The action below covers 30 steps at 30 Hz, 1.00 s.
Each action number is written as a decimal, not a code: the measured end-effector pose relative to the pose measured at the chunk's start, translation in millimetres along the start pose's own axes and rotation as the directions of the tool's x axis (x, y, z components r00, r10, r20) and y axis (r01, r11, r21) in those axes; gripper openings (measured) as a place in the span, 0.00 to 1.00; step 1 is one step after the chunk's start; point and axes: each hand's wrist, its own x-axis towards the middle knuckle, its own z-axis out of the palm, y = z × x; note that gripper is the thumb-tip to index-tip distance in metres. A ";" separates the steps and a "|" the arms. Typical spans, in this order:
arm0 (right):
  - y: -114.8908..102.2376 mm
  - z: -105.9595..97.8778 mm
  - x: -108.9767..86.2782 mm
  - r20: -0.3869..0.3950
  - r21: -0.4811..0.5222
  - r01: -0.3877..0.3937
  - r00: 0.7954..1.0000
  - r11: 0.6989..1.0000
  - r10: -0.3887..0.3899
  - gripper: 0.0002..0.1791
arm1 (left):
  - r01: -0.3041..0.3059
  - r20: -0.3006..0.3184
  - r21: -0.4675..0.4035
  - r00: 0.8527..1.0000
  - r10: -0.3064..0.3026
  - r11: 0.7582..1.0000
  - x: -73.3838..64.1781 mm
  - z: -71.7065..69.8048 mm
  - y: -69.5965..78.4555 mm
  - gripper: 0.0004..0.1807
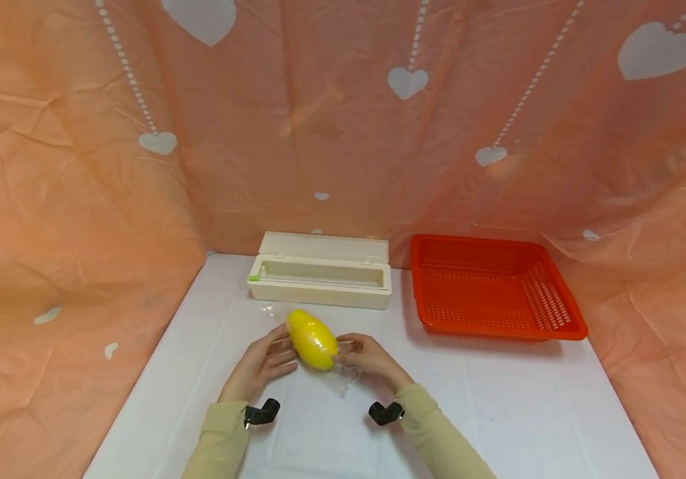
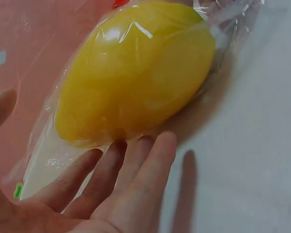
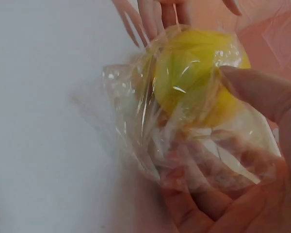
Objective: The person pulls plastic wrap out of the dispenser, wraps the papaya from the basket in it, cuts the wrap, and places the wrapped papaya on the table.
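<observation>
One yellow fruit (image 1: 313, 339) in loose clear bag (image 3: 131, 111), over white surface (image 1: 528, 399); whether resting or lifted, cannot tell. To fruit's left: left fingers (image 2: 153, 170), released, extended, tips at its edge, exact contact unclear. To fruit's right: right fingers (image 3: 186, 208), curled, gripping its near end through bag. Behind fruit: open cream box (image 1: 319, 294). To box's right: red basket (image 1: 501, 329).

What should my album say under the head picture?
Left hand and right hand flank a yellow fruit in clear plastic, box and basket behind.
</observation>
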 end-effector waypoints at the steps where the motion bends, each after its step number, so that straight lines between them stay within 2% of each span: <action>1: 1.1 0.6 -1.5 -0.002 -0.003 0.009 1.000 1.000 -0.009 0.28 | -0.003 0.004 0.020 1.000 0.003 1.000 0.7 2.8 0.0 0.41; 6: 7.6 4.6 -9.3 -0.061 -0.004 0.043 0.997 0.999 -0.043 0.22 | -0.016 0.047 0.097 0.999 0.011 0.995 5.2 13.5 -1.1 0.35; 8: 6.0 6.4 -14.4 -0.098 -0.013 0.046 0.994 0.999 -0.047 0.20 | -0.013 0.048 0.122 0.999 0.007 0.992 8.2 18.6 -1.6 0.37; 16: 5.8 13.6 -28.4 -0.177 -0.045 0.008 0.984 0.999 -0.016 0.22 | 0.007 -0.003 0.260 1.000 -0.006 0.966 17.9 36.5 -2.0 0.43; 19: 6.2 13.8 -31.2 -0.171 -0.095 0.033 0.984 0.995 -0.049 0.23 | 0.004 -0.008 0.296 1.000 -0.002 0.955 19.3 40.1 -1.3 0.43; 23: 5.7 9.0 -36.5 -0.147 -0.185 0.115 0.979 0.976 -0.144 0.22 | 0.008 -0.020 0.334 1.000 -0.001 0.943 20.0 42.8 0.2 0.43; 25: 5.4 4.0 -39.2 -0.146 -0.243 0.186 0.963 0.952 -0.226 0.21 | 0.008 -0.021 0.346 1.000 -0.001 0.938 20.1 42.9 0.9 0.43; 27: 5.2 -2.8 -42.9 -0.145 -0.352 0.244 0.940 0.904 -0.310 0.21 | 0.012 -0.022 0.350 1.000 -0.005 0.937 19.8 42.6 1.7 0.43; 28: 4.5 -6.6 -44.8 -0.137 -0.422 0.272 0.924 0.865 -0.358 0.21 | 0.014 -0.020 0.351 1.000 -0.007 0.936 19.9 42.3 2.0 0.42; 29: 3.9 -10.6 -46.6 -0.114 -0.506 0.299 0.907 0.809 -0.406 0.22 | 0.014 -0.018 0.353 1.000 -0.008 0.936 19.9 42.0 2.4 0.42; 30: 2.8 -14.7 -48.3 -0.078 -0.594 0.323 0.888 0.737 -0.453 0.23 | 0.012 -0.012 0.356 1.000 -0.008 0.934 20.1 41.6 2.6 0.42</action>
